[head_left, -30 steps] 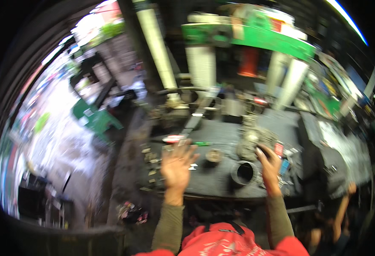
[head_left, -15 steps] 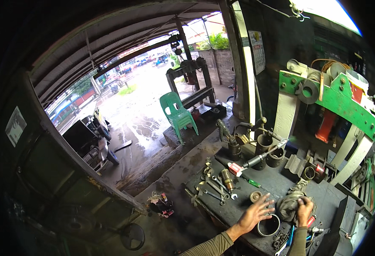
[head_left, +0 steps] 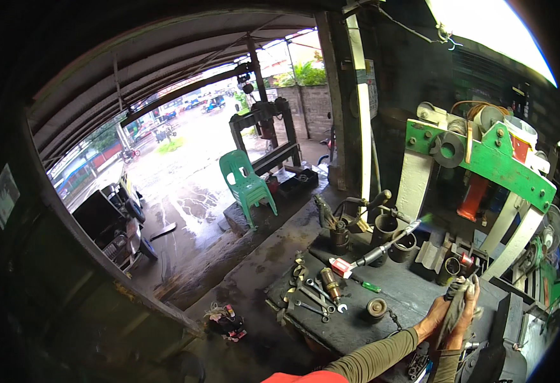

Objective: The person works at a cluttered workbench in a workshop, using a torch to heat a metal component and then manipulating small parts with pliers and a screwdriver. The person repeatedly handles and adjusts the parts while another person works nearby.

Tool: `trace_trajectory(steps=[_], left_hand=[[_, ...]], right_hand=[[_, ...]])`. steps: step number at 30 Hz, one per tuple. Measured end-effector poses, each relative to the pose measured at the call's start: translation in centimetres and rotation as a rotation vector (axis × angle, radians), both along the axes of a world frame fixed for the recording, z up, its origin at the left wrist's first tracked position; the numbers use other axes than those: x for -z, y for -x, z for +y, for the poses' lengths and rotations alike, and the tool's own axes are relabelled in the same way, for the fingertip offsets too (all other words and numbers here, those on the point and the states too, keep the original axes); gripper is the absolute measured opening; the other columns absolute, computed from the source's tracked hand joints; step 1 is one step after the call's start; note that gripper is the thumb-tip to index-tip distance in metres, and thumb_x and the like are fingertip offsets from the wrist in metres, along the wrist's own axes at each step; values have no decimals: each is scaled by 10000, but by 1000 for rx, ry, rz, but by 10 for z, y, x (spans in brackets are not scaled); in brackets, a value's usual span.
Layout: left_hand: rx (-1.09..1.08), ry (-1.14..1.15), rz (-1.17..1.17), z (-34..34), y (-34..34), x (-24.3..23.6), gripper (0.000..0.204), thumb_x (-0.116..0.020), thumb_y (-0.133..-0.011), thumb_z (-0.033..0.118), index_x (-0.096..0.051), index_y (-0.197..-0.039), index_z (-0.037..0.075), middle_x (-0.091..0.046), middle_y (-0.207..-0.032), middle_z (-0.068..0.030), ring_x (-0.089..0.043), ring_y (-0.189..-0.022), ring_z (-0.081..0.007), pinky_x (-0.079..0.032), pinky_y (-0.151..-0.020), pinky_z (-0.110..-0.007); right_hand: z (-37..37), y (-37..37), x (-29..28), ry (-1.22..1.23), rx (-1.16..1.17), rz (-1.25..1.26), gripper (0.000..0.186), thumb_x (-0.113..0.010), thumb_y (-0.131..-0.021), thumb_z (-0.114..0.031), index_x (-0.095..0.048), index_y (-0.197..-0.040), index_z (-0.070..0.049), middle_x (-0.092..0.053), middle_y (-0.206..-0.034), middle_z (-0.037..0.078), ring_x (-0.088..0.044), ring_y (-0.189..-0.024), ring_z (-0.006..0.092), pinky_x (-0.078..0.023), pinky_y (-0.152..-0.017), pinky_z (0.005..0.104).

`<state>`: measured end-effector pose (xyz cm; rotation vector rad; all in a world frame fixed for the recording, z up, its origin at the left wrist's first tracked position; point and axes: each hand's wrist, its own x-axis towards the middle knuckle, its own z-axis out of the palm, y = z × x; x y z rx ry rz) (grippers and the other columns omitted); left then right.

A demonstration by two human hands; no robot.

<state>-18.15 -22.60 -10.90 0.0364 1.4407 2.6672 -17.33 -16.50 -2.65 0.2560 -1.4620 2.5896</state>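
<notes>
Over the right front of the dark workbench [head_left: 350, 327], both my hands are pressed together around a crumpled grey rag [head_left: 453, 313]. My left hand [head_left: 434, 322] grips it from the left side. On the other side my right hand [head_left: 467, 314] holds it, fingers pointing up. Left of my hands lies a round tan metal piece [head_left: 376, 307]. Farther left are several wrenches [head_left: 315, 299] and a brass-coloured cylindrical part [head_left: 331, 285]. A green-handled screwdriver [head_left: 365, 284] lies just beyond. My left forearm covers the place of the round metal ring seen before.
A long tool with a red-and-white end [head_left: 374, 255] leans on dark metal cups [head_left: 402, 247]. A green press frame [head_left: 484, 153] stands behind the bench's right end, near a metal block [head_left: 432, 255]. Green stacked chairs [head_left: 247, 182] stand by the open doorway.
My left hand has moved right from its spread position over the metal ring and closed on the rag. The rag is lifted off the bench between both hands. The view has shifted slightly.
</notes>
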Motion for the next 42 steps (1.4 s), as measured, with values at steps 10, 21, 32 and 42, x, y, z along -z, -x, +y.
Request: trace_trajectory(steps=[10, 21, 32, 42], left_hand=[[450, 58, 158, -29, 61, -46, 623, -744, -919, 316, -535, -1440, 46, -596, -1392, -62, -567, -1215, -194, -450, -1070, -360], [127, -316, -107, -16, 11, -34, 377, -556, -1024, 343, -672, -1270, 81, -723, -1143, -54, -662, -1024, -151, -534, -918, -311], [296, -822, 111, 4, -36, -84, 546, -347, -1117, 428, -625, -1273, -16, -712, -1151, -164, -700, -1045, -263, -552, -974, -384], [71, 346, 252, 35, -107, -32, 434, -502, -1108, 264, -619, -1342, -83, -716, -1233, -111, -639, -1144, -153, -490, -1015, -291]], right_hand=[[71, -72, 34, -1194, 549, 179, 517, -579, -894, 24, -561, -1410, 23, -553, -1474, 232, -528, -1371, 308, -397, -1157, 420], [60, -70, 4, -1059, 428, 421, 572, -634, -952, -148, -524, -1511, -86, -390, -1613, 197, -346, -1495, 403, -239, -1234, 504], [58, -14, -17, -527, 260, 349, 347, -687, -974, -277, -658, -1134, 30, -698, -1127, 128, -660, -987, 213, -531, -820, 407], [91, 47, -36, -537, 604, 294, 236, -800, -926, -203, -675, -1017, -24, -704, -911, 9, -605, -762, 91, -509, -708, 268]])
